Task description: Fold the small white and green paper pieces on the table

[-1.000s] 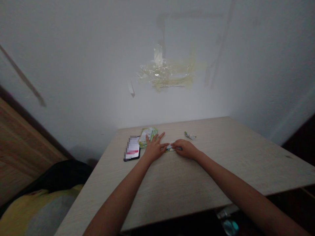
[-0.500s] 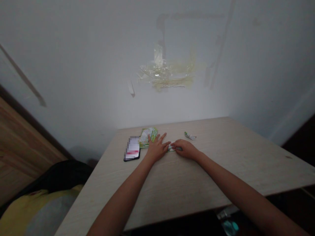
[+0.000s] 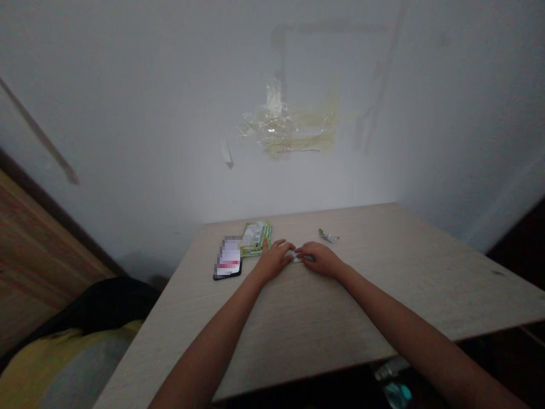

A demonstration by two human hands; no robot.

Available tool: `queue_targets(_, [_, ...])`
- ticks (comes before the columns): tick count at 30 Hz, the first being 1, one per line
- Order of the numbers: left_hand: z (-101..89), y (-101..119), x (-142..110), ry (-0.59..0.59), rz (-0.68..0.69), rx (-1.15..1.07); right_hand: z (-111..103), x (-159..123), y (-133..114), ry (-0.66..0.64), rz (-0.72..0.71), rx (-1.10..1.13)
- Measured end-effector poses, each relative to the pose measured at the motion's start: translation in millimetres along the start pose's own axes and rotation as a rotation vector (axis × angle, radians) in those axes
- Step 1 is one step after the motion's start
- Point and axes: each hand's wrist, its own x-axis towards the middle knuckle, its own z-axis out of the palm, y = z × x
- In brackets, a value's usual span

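Observation:
A small white-and-green packet [image 3: 295,258] lies low on the table between my two hands, mostly covered by fingers. My left hand [image 3: 276,260] has its fingers curled in on the packet's left end, with the thumb side near the table. At the other end, my right hand [image 3: 318,258] pinches the packet with bent fingers. Just left of my left hand, a larger green-and-white package [image 3: 255,234] lies flat with print on its top. I cannot make out what the small packet contains.
A phone [image 3: 229,264] with a lit, partly blurred screen lies left of the package. Behind my right hand is a crumpled wrapper [image 3: 328,236]. The pale wooden table [image 3: 323,324] meets a wall [image 3: 170,113] with tape remnants.
The fingers of my left hand were spread partly over the larger package; they have drawn together and curled toward the packet. My right hand has stayed nearly still.

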Motion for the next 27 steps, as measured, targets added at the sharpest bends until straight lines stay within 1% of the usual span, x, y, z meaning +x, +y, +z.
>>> queue_targets(5, [-2.3,2.8,0.6,0.001,0.002,0.041,-1.8,0.3,-3.0,-0.006,-0.004,-0.016])
queue_targets(11, [-2.1,5.6,0.8,0.034,-0.026,0.091,-6.2,-0.1,-9.8,-0.025,0.015,-0.076])
queue_targets(19, [-7.4,11.8,-7.9,0.07,-0.001,0.159,-4.8,0.5,-9.3,-0.041,0.019,-0.121])
queue_targets(24, [-8.3,15.0,-9.5,0.104,0.012,0.193,-3.9,1.1,-9.2,-0.039,0.015,-0.127])
queue_targets(27, [-9.4,14.2,-10.0,0.103,0.029,0.191,-3.6,1.3,-9.3,-0.04,0.022,-0.138])
